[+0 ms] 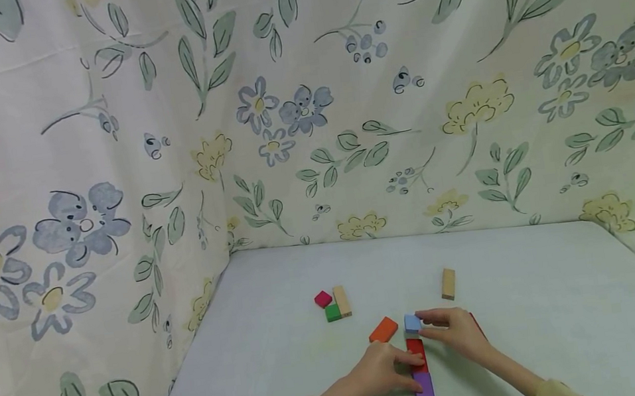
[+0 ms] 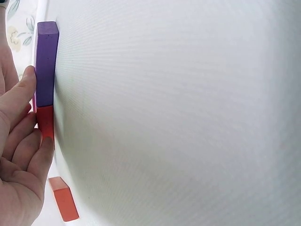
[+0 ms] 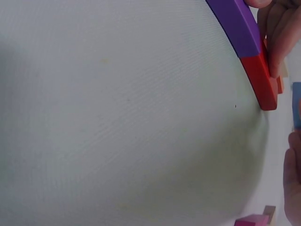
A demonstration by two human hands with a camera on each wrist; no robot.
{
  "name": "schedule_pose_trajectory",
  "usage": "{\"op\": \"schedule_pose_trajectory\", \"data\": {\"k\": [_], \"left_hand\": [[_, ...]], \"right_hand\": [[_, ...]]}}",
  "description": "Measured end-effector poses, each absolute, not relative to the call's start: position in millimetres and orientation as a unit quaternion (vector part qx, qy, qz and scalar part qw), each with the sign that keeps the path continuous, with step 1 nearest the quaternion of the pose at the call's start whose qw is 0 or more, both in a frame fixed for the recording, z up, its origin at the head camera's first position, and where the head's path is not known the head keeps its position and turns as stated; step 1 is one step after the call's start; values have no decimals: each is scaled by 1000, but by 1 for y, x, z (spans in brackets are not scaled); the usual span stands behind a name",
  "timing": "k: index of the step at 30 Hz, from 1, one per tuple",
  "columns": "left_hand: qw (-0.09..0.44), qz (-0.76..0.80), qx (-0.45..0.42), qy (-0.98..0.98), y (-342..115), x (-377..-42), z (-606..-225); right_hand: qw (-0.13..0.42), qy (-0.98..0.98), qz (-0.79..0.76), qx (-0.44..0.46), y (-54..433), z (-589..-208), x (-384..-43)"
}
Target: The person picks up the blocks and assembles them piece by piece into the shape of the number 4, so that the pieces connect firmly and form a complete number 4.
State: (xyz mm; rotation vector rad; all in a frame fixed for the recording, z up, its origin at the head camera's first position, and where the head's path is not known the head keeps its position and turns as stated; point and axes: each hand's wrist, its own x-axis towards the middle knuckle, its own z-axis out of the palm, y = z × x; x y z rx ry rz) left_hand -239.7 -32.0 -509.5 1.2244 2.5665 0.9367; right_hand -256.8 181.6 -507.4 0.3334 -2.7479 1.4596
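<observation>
A purple block (image 1: 425, 395) and a red block (image 1: 415, 347) lie end to end in a line on the table. My left hand (image 1: 376, 371) rests against them from the left, thumb at the purple block and a fingertip on the red one. In the left wrist view the same hand (image 2: 21, 155) lies along both blocks. My right hand (image 1: 456, 332) pinches a light blue block (image 1: 411, 323) between thumb and finger, just beyond the red block's far end. Only an edge of the light blue block (image 3: 297, 104) shows in the right wrist view.
An orange block (image 1: 384, 330) lies left of the line. Farther back are a crimson block (image 1: 323, 299), a green block (image 1: 333, 313) and a wooden block (image 1: 342, 301), with another wooden block (image 1: 448, 284) to the right. A pink block (image 3: 252, 220) lies beyond my right hand. Floral cloth (image 1: 339, 88) hangs behind the table.
</observation>
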Motion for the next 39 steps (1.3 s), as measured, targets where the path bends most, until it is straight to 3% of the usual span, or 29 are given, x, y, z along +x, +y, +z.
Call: {"op": "schedule_pose_trajectory", "data": {"k": [39], "left_hand": [[77, 314, 405, 855, -33, -239, -508]], "right_hand": [[-34, -879, 466, 96, 180, -522, -261]]}}
